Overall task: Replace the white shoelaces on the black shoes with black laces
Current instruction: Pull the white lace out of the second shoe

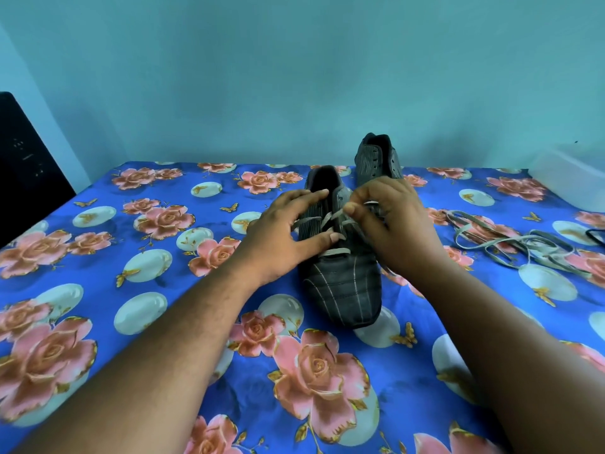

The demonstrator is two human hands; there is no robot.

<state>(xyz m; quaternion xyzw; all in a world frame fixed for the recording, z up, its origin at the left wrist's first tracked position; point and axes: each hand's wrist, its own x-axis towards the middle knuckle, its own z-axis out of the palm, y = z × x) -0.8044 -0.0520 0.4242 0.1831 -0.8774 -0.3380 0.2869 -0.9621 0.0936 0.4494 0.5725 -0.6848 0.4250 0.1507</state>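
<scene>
**White lace being worked out of the near shoe**

The near shoe [340,283] is set on the flowered cloth [147,290] with its toe towards the person, so that the eyelets face up between the two hands. It is steadied by the left hand [288,234], whose fingers are spread and laid on the shoe's left side, nothing being gripped; this seems meant to keep the shoe from sliding while the lace is pulled. The white lace [327,221], threaded across the upper, is pinched near the tongue by the curled fingers of the right hand [389,221].

The far shoe [376,158] is parked just behind, and no lace can be made out in it. A loose tangle of laces [510,240] is left on the cloth to the right, well apart from the shoes yet probably within reach. A dark lace end [594,235] is seen at the right edge.
</scene>
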